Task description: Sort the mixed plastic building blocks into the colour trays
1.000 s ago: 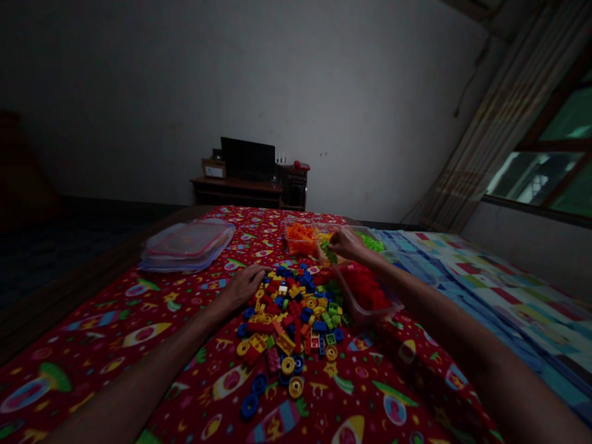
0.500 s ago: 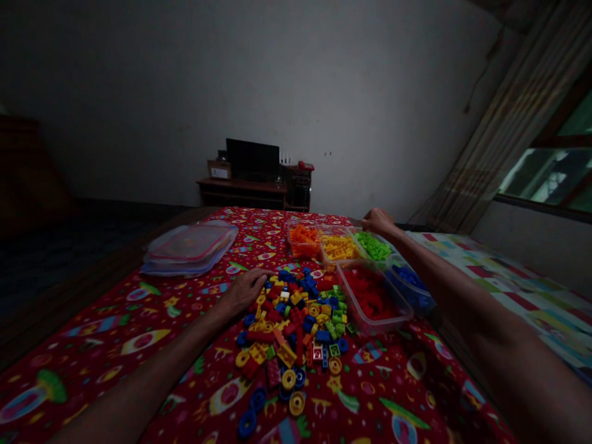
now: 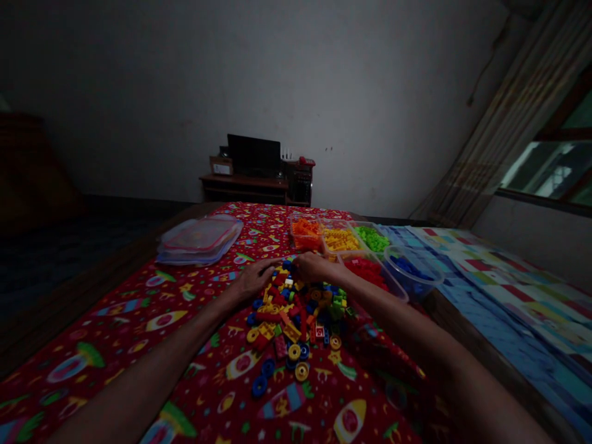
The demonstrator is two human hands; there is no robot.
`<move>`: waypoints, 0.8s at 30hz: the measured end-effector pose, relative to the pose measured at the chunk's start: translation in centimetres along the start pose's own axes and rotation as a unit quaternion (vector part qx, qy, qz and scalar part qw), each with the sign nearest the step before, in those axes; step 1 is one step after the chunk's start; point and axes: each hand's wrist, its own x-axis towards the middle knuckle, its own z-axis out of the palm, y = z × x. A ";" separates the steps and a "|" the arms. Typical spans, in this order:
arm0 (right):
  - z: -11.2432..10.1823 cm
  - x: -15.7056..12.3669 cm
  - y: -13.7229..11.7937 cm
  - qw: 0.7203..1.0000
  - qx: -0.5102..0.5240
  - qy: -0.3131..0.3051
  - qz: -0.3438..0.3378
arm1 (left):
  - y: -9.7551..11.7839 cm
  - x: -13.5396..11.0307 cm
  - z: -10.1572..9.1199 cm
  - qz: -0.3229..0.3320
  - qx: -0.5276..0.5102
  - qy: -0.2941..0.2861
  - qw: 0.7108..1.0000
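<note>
A heap of mixed toy building bricks [image 3: 291,324] in red, yellow, blue and green lies on the red patterned cloth. My left hand [image 3: 254,279] rests at the heap's left edge, its fingers stretched towards the bricks. Over the far side of the heap is my right hand [image 3: 312,267], fingers bent and drawn together. A blue brick [image 3: 287,265] lies right by its fingertips; whether they grip anything is hidden. Yellow wheels [image 3: 301,371] and blue wheels [image 3: 259,386] are scattered at the near side.
Clear containers hold sorted bricks: orange [image 3: 306,229], yellow [image 3: 340,240], green [image 3: 371,238], red [image 3: 365,271] and, in a round tub, blue [image 3: 409,269]. Stacked lids [image 3: 198,240] lie at the left. Beyond the bed stands a desk with a monitor [image 3: 254,155].
My right hand has come back from beside the green container to the far side of the heap. My left hand stays at the heap's left edge. The view has shifted slightly.
</note>
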 end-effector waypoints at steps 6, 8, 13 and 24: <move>0.8 -2.8 -0.5 0.990 0.059 0.117 0.051 | 0.9 0.1 -0.3 -0.007 -0.036 -0.035 0.999; 0.9 -3.6 -0.4 0.980 0.110 0.149 0.071 | 1.3 0.2 -0.6 -0.028 -0.040 -0.036 0.998; 1.1 -4.6 -0.5 0.955 0.215 0.195 0.067 | 2.2 0.0 -1.0 -0.069 -0.062 -0.015 0.996; -0.3 -5.5 0.4 0.950 0.238 0.201 0.032 | 3.5 -1.4 -2.2 -0.034 0.013 -0.065 0.997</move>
